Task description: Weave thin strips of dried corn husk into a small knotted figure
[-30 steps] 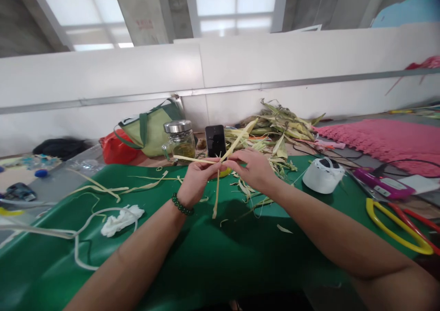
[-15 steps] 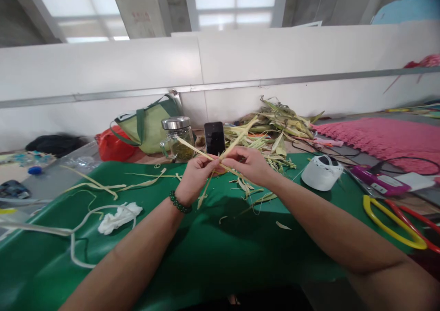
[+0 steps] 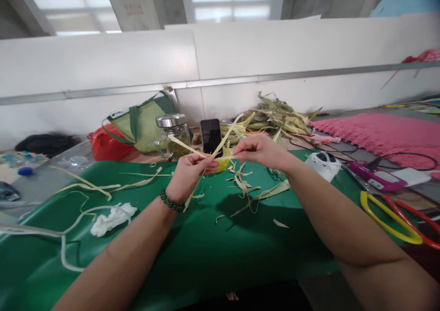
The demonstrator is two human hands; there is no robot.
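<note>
Strips of pale husk cross in front of me, held up over the green mat, towards its far edge and about midway between its sides. My left hand has its thumb and fingers closed on the strips just beside the crossing, so it is the nearer hand to that point. My right hand lies off to the right, fingertips together on the end of one strip that runs nearly level from the crossing to them. The longest-looking strip slants away from me and to the right, passing over the phone in my view; another points away and to the left, towards the glass jar, and one tail slopes down towards me below my left fingers. Scraps of husk lie on the mat, nearer me than my right hand.
</note>
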